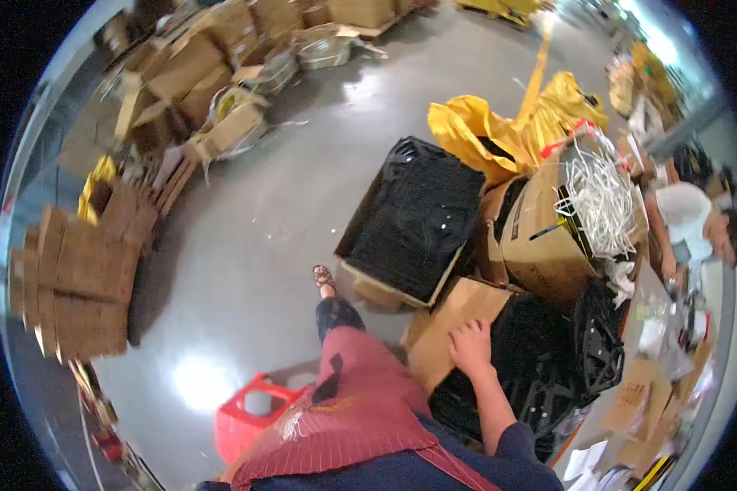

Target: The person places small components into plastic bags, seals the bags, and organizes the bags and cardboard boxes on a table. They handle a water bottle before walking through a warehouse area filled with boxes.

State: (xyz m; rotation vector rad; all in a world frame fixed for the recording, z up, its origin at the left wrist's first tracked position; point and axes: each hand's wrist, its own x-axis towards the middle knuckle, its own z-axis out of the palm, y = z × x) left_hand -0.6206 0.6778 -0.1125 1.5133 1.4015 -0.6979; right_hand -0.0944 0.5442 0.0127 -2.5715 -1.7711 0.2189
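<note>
My right hand (pixel 471 348) is over the edge of a brown cardboard box flap (pixel 442 331), fingers slightly bent and apart, holding nothing that I can see. Whether it presses on the flap or hovers just above, I cannot tell. Beside it, to the right, lie black plastic parts (pixel 540 352) heaped in and around the box. Just beyond stands an open carton (pixel 356 282) filled with black plastic pieces (pixel 418 217). My left hand is out of view.
A big carton (pixel 540 233) topped with tangled white strapping (pixel 598 196) stands at the right, yellow sacks (pixel 475 131) behind it. A red plastic stool (pixel 246 417) is at my left. Stacked cartons (pixel 90 278) line the left side. A cluttered bench (pixel 630 401) runs along the right.
</note>
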